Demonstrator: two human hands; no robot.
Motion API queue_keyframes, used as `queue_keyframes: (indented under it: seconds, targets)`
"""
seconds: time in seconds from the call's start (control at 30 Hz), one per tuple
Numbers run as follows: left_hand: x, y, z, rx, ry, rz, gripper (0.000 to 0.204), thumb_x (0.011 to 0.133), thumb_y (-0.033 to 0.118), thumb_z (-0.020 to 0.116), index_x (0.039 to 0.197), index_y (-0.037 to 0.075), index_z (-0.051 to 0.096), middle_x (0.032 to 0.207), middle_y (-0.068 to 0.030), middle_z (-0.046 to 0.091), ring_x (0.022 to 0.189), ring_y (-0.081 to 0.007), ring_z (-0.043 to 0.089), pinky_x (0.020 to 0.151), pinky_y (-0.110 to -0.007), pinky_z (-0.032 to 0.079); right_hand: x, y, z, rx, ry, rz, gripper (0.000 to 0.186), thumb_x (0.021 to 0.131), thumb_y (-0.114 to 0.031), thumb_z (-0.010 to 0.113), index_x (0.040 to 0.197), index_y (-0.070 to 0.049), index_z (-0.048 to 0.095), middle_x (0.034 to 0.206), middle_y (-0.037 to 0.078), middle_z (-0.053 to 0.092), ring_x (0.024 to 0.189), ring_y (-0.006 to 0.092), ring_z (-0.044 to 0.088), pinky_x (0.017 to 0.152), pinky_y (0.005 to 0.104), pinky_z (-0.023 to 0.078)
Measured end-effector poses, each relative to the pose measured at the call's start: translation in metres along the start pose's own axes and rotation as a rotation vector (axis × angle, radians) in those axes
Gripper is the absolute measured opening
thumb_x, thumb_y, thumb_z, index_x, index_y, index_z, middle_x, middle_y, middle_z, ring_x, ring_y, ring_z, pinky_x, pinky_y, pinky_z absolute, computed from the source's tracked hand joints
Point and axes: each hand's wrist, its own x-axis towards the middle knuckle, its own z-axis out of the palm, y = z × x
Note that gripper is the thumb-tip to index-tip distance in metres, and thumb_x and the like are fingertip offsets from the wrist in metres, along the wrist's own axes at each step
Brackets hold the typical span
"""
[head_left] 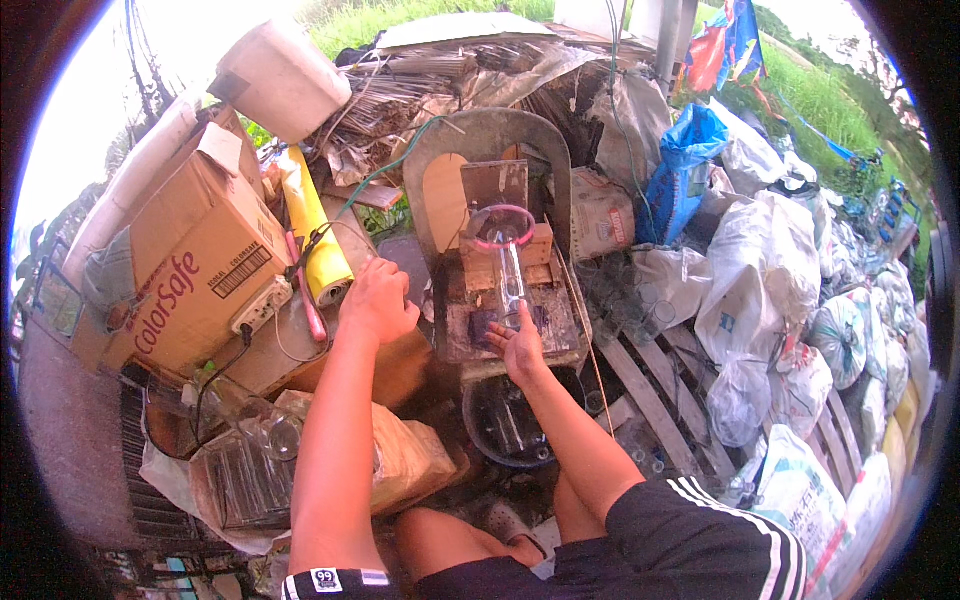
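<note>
My right hand (521, 348) is at the near end of a clear glass bottle (509, 275), its thumb on one side and its fingers on the other. The bottle lies lengthwise on a wooden block stand (535, 268), and a pink-rimmed ring (500, 228) shows at its far end. This stand rests on the seat of a worn grey plastic chair (487, 125). My left hand (378, 302) is closed with curled fingers, beside a yellow roll (318, 235); whatever is in it is hidden. Below the chair seat sits a dark round basin (508, 440).
At left stand a cardboard box (195, 245), a white power strip (262, 305) with cords, and a carton of clear glass bottles (245, 475). White sacks (755, 270) and a blue sack (682, 170) fill the right side, beside a slatted pallet (660, 405). Stacked cardboard (390, 105) lies behind.
</note>
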Motion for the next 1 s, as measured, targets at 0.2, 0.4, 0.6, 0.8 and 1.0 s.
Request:
queue_keyframes:
  seconds: [0.2,0.4,0.6,0.8,1.0]
  targets:
    - [-0.001,0.001,-0.001,0.015,-0.008,-0.011,0.022,0.080,0.023,0.074,0.090,0.003,0.075,0.113,-0.0181,0.069,0.126,-0.0352,0.060,0.125,-0.048,0.039,0.004,0.010,0.012,-0.429,0.332,-0.391,0.091,0.100,-0.055,0.075,0.156,-0.008,0.022,0.137,0.019,0.055,0.106,0.0288,0.067,0.078,0.0415,0.059]
    - [-0.001,0.000,0.000,0.022,-0.005,-0.003,0.021,0.080,0.022,0.074,0.090,0.003,0.074,0.113,-0.0180,0.069,0.125,-0.0350,0.060,0.125,-0.048,0.039,0.007,0.006,0.006,-0.221,0.243,-0.284,0.092,0.102,-0.052,0.073,0.157,-0.005,0.017,0.138,0.022,0.055,0.104,0.0322,0.070,0.078,0.0428,0.061]
    - [-0.001,0.000,0.000,0.017,0.003,-0.005,0.021,0.079,0.022,0.074,0.087,0.003,0.074,0.111,-0.0182,0.069,0.124,-0.0356,0.060,0.125,-0.048,0.039,0.008,-0.007,-0.006,-0.156,0.151,-0.169,0.092,0.101,-0.056,0.072,0.154,-0.001,0.020,0.136,0.025,0.058,0.106,0.0340,0.070,0.084,0.0470,0.059]
    - [-0.001,-0.002,0.003,0.010,0.057,0.029,0.018,0.078,0.021,0.075,0.083,0.004,0.072,0.106,-0.0182,0.069,0.120,-0.0366,0.061,0.120,-0.048,0.042,0.017,0.008,-0.009,-0.767,0.303,-0.480,0.090,0.104,-0.055,0.069,0.155,0.001,0.022,0.146,0.028,0.054,0.118,0.0364,0.066,0.106,0.0553,0.050]
    - [0.000,-0.004,0.003,-0.012,0.020,0.012,0.021,0.078,0.022,0.075,0.086,0.003,0.073,0.109,-0.0182,0.069,0.122,-0.0362,0.060,0.126,-0.049,0.038,0.001,-0.001,-0.007,-0.159,-0.066,0.012,0.096,0.104,-0.078,0.045,0.172,-0.020,0.011,0.129,0.024,0.067,0.108,0.0299,0.068,0.099,0.0504,0.050]
